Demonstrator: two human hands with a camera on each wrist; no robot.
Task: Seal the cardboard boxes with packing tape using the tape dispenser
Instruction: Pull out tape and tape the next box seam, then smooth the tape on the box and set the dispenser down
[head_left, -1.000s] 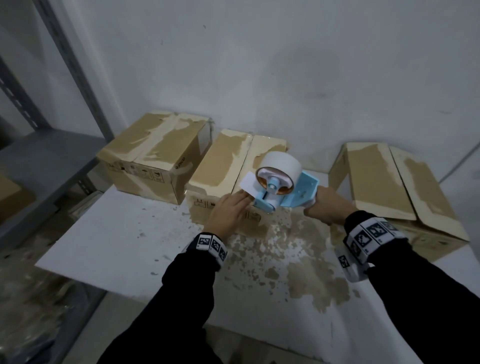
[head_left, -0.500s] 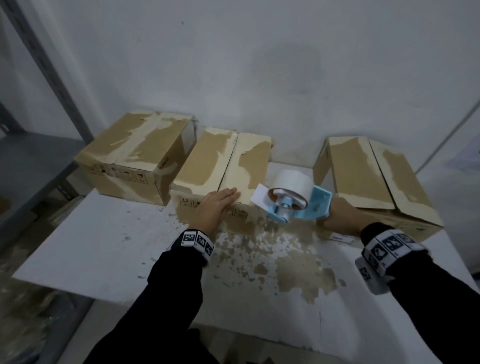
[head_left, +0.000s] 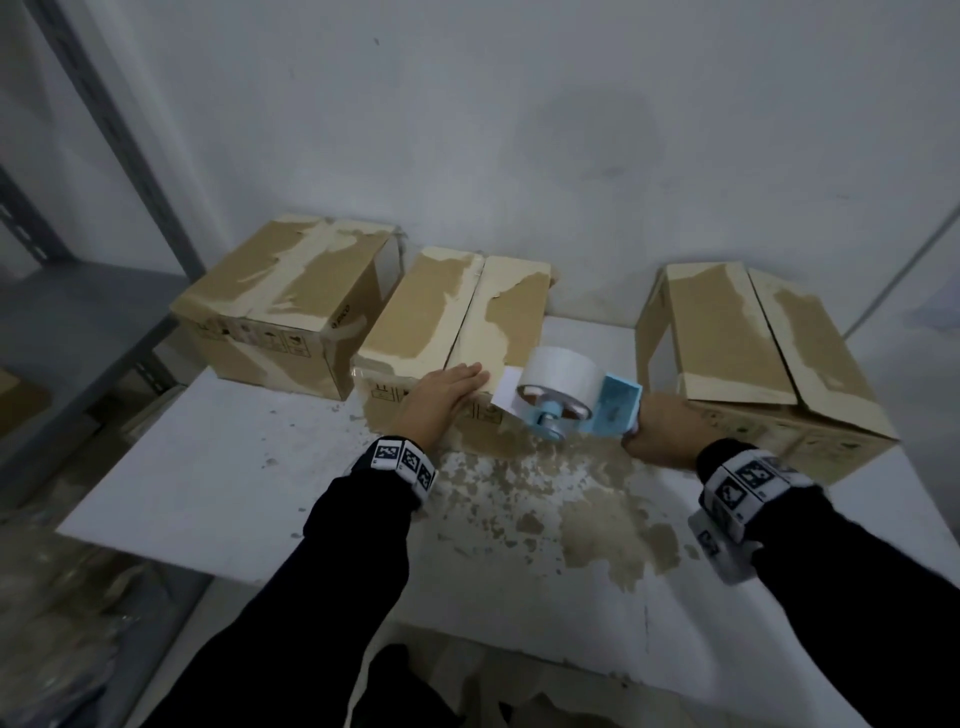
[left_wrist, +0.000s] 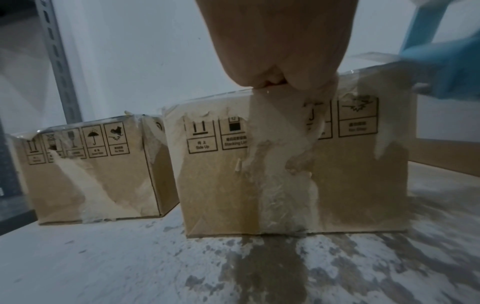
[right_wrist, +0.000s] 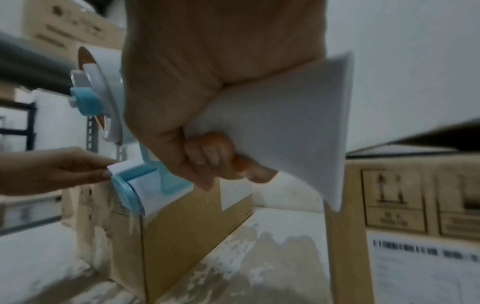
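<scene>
Three taped cardboard boxes stand along the wall. My left hand (head_left: 441, 397) lies flat with straight fingers on the front top edge of the middle box (head_left: 447, 317), its fingertips beside the loose tape end. My right hand (head_left: 662, 428) grips the handle of the blue tape dispenser (head_left: 582, 402), whose white roll sits at that box's front right corner. In the left wrist view the left hand (left_wrist: 280, 51) presses the middle box's (left_wrist: 221, 195) rim. In the right wrist view the right hand (right_wrist: 207, 98) wraps the dispenser (right_wrist: 130, 185); the left hand's fingertips (right_wrist: 103, 173) touch its mouth.
A left box (head_left: 291, 306) and a right box (head_left: 753, 343) flank the middle one on the white, stained table (head_left: 208, 467). A grey metal shelf (head_left: 78, 322) stands at the left. The wall rises directly behind the boxes.
The dispenser has dropped from over the middle box's front top to its front right corner. My left hand stays on the box's front edge, slid slightly right.
</scene>
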